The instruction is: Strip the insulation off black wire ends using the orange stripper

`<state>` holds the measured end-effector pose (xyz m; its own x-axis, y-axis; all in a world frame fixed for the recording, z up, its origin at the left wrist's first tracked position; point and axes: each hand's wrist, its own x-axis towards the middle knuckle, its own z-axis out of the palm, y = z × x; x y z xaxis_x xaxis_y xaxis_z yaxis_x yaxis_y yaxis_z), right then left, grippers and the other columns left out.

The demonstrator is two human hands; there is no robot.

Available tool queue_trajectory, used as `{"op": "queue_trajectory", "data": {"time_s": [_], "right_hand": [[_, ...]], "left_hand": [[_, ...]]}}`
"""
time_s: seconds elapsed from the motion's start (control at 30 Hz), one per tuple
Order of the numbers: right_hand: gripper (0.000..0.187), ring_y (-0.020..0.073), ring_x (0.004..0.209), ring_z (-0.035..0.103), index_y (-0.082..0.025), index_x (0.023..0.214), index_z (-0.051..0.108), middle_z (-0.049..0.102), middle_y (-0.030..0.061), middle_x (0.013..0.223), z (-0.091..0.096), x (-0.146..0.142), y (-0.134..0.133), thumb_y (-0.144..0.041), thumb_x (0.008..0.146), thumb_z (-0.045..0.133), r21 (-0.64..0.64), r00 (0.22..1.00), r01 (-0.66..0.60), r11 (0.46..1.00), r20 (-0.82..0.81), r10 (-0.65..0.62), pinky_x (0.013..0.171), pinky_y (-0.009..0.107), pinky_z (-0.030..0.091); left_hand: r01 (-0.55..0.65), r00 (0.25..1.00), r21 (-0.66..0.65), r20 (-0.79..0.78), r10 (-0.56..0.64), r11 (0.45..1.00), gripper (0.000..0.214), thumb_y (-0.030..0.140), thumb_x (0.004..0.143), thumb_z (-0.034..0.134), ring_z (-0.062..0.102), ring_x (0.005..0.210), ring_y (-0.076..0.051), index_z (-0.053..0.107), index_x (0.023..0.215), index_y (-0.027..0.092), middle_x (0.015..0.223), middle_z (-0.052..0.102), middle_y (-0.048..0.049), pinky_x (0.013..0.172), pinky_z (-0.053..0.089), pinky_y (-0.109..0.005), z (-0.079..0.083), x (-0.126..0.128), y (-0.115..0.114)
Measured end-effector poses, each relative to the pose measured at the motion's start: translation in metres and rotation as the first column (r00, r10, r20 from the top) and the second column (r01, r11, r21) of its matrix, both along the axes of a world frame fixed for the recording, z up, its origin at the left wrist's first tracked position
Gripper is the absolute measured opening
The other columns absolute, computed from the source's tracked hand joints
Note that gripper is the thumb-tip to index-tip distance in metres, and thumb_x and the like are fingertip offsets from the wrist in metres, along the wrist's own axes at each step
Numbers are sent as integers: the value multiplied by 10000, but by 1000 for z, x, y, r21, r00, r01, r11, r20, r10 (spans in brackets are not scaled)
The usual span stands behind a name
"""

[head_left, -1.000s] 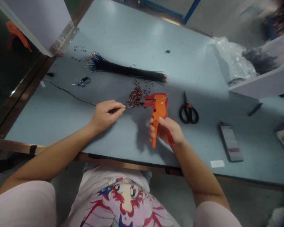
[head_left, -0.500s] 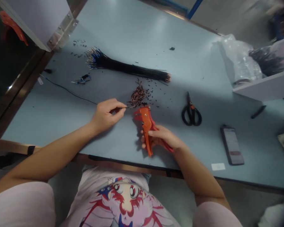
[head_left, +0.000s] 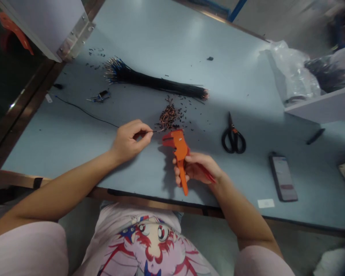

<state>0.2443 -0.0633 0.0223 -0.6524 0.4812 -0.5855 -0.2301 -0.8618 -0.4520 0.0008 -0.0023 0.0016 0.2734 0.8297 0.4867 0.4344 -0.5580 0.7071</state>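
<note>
Blue-grey surface point(head_left: 161, 46) under us, and we've got a thin wire point(head_left: 148, 132) pinched in our left hand point(head_left: 129, 140), its tip pointing rightward, just short of the orange wire stripper point(head_left: 179, 151) clenched in our right hand point(head_left: 197, 168).

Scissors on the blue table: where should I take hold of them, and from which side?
Take the scissors by their black finger loops, coming from the near side. The loops lie toward the person and the closed blades point away, so the points stay far from the hands. The right hand is nearest, but it holds an orange wire stripper.
</note>
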Motion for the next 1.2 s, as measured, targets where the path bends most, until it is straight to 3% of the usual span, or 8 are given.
{"op": "queue_trajectory", "data": {"time_s": [0.1,0.23,0.3,0.47,0.6,0.8,1.2], "right_hand": [[270,266,665,707,-83,980,568,691,116,777,-5,0,-1,-267,783,569,-12,993,-95,995,71,96,531,329,560],[223,249,741,701,-120,961,563,681,81,815,-13,-4,0,-222,770,617,139,978,176,974,83,-189,649,382,570],[234,244,776,693,-132,958,562,676,69,832,-16,-7,1,-222,760,649,180,971,234,956,13,-240,713,420,557],[291,224,832,684,-136,978,561,676,54,866,-23,-17,-4,-250,750,702,190,980,188,964,-102,-171,839,455,507],[318,238,821,685,-138,992,533,671,57,881,-26,-20,-8,-246,743,698,142,970,169,975,-199,-139,805,484,516],[280,213,760,670,-134,983,516,650,50,826,-24,-21,-10,-243,764,652,113,949,125,986,-303,-86,749,460,541],[260,198,725,649,-126,982,530,612,35,803,-23,-23,-13,-275,797,636,128,939,74,989,-343,-25,745,454,521]], "left_hand": [[-9,1000,17,22,9,1000,47,155,757,605,424,532,-68,604,711,166,620,533,26,528,344,-209,0,0,0],[-9,998,39,57,6,999,39,126,744,601,437,547,-69,614,756,161,656,557,14,536,366,-205,-2,1,0],[2,997,23,78,-3,1000,48,125,757,595,456,562,-72,625,776,158,670,569,6,541,376,-205,-2,2,-1],[65,989,-49,137,-58,997,24,148,776,620,516,615,-79,641,783,159,701,607,-4,574,408,-205,-2,9,-11],[189,974,-104,148,-173,976,51,166,796,619,565,682,-92,664,819,172,741,640,-9,645,443,-222,-3,18,-22],[212,971,-275,164,-172,938,77,179,816,602,586,732,-101,678,820,166,770,657,-16,708,453,-235,-3,26,-29],[275,950,-398,254,-183,875,93,219,810,604,612,803,-133,688,828,185,851,670,-35,743,466,-265,-7,28,-32]]}}
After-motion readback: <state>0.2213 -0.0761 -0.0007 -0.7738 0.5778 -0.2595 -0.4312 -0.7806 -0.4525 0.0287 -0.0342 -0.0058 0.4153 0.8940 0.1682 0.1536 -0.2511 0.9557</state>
